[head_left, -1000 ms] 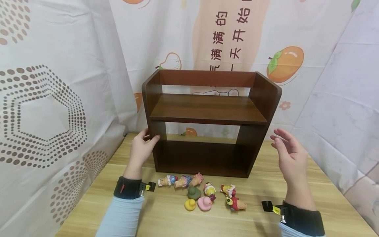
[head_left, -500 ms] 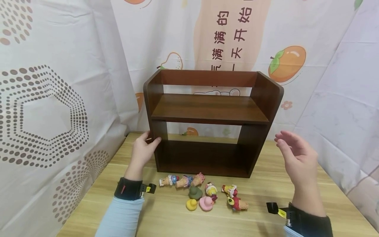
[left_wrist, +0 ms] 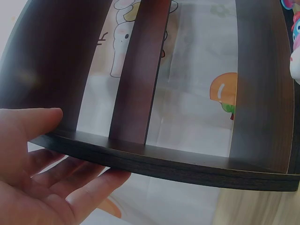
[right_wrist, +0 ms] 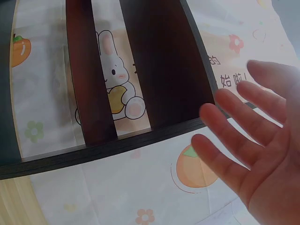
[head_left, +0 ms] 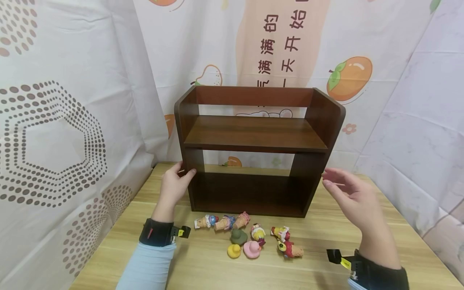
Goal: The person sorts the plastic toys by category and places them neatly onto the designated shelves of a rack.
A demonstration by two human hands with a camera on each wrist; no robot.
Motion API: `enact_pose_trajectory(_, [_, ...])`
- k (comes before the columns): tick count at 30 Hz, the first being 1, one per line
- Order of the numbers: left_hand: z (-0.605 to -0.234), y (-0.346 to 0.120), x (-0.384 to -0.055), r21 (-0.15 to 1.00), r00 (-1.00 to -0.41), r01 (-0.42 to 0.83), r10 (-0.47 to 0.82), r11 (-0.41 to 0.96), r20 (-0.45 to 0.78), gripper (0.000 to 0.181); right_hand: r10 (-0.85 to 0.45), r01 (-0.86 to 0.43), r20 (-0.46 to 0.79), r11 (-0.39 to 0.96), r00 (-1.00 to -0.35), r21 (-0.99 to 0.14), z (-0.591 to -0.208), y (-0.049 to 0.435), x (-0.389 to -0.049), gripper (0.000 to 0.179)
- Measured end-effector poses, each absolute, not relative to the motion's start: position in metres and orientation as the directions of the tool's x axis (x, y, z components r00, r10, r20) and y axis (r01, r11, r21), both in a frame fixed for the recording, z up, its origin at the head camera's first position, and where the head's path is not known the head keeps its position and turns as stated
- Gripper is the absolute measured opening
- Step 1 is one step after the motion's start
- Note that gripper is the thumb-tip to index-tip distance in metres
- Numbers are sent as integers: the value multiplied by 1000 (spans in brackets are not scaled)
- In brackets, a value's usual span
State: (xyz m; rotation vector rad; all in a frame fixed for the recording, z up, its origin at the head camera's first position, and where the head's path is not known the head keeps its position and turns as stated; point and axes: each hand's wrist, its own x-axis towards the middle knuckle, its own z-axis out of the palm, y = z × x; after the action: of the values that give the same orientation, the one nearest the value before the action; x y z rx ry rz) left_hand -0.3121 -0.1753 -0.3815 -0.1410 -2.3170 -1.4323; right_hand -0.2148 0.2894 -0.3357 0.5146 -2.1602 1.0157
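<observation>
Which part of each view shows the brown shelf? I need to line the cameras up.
Head: shelf stands at center.
Left wrist: shelf spans top and middle.
Right wrist: shelf fills upper left.
Shared landmark: the printed orange fruit seen through its lower opening.

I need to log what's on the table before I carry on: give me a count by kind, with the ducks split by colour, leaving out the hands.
Shelf unit: 1
Green duck: 1
Yellow duck: 1
Pink duck: 1
Other figurines: 6
Total: 10
</observation>
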Motion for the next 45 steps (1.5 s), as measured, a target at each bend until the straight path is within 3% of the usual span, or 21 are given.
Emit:
enact_pose_trajectory(14, [-381, -178, -312, 829, -911, 297, -119, 474, 395, 49, -270, -659, 673, 621, -689, -425, -340, 277, -217, 51])
enact_pose_trajectory(24, [-380, -177, -312, 829, -913, 296, -114, 474, 391, 48, -373, -623, 545, 673, -751, -397, -345, 270, -218, 45])
enact_pose_trajectory(33, [-381, -178, -313, 826, -911, 295, -119, 480, 395, 48, -462, -644, 476, 678, -749, -354, -351, 257, -222, 44])
enact_pose_trajectory(45, [-379, -178, -312, 828, -911, 293, -123, 478, 394, 48, -530, -638, 355, 652, -770, -409, -369, 248, -223, 43])
